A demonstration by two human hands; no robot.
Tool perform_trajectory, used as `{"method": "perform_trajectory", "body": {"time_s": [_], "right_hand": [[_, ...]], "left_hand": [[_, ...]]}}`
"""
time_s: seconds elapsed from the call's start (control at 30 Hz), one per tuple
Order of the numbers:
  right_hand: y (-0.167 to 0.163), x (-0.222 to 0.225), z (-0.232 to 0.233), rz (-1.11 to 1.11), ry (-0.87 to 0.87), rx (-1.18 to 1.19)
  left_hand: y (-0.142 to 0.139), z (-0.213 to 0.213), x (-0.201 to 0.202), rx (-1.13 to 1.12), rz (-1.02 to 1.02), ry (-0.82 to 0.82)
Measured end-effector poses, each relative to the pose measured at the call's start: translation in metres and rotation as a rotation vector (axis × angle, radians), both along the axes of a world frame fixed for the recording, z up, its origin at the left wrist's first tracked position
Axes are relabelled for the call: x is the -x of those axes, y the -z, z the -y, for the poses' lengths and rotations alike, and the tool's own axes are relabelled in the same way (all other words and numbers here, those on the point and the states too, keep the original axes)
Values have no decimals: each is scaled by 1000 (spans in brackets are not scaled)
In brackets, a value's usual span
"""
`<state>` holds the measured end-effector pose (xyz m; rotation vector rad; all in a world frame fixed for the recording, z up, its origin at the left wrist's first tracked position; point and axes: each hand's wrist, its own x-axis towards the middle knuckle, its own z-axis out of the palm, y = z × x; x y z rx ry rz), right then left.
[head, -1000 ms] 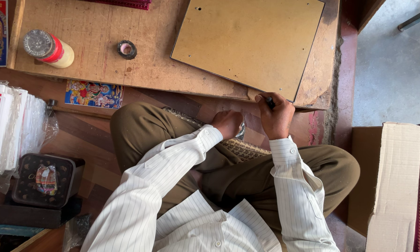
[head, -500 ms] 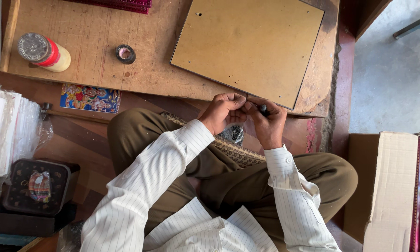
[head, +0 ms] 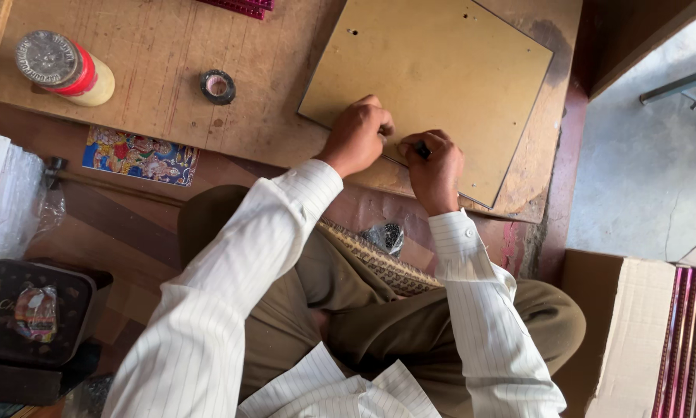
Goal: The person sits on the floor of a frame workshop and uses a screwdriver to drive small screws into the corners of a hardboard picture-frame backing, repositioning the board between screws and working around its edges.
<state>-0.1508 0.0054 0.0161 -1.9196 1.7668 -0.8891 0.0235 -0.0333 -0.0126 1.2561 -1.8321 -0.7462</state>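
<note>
One tan board [head: 441,85] on the workbench [head: 162,85]. Left hand [head: 357,135] curled narrow on its near edge; right hand [head: 435,166] pinches a small dark tool [head: 423,151]. One glue bottle [head: 65,68], one tape roll [head: 218,86], one dark tin [head: 30,317] holding a wrapped item.

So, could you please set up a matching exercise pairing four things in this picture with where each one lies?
Things:
1. bottle
2. tape roll
3. tan board
4. cardboard box

Places:
A. under both hands, the left hand and the right hand, at its near edge
B. on the floor at the far right
C. lying at the top left of the wooden table
D. on the table between the bottle and the tan board

Pairs: 1-C, 2-D, 3-A, 4-B
</note>
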Motion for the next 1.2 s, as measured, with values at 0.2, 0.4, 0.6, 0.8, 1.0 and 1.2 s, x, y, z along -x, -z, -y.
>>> {"method": "perform_trajectory", "body": {"time_s": [0.2,0.4,0.6,0.8,1.0,1.2], "right_hand": [[8,-4,-2,-13,-6,12],[10,-7,-4,75,4,1],[8,-11,-5,68,6,25],[3,-15,-4,18,-69,81],[-28,-20,-1,-68,-46,131],[-38,-17,-8,82,14,-21]], "left_hand": [[5,-3,2,-30,-14,-23],[1,-3,2,-55,-19,-32],[-1,-4,2,-65,-13,-45],[0,-4,0,-3,-10,-58],[-14,-5,11,4,-1,-65],[-27,-10,11,-59,83,-99]]}}
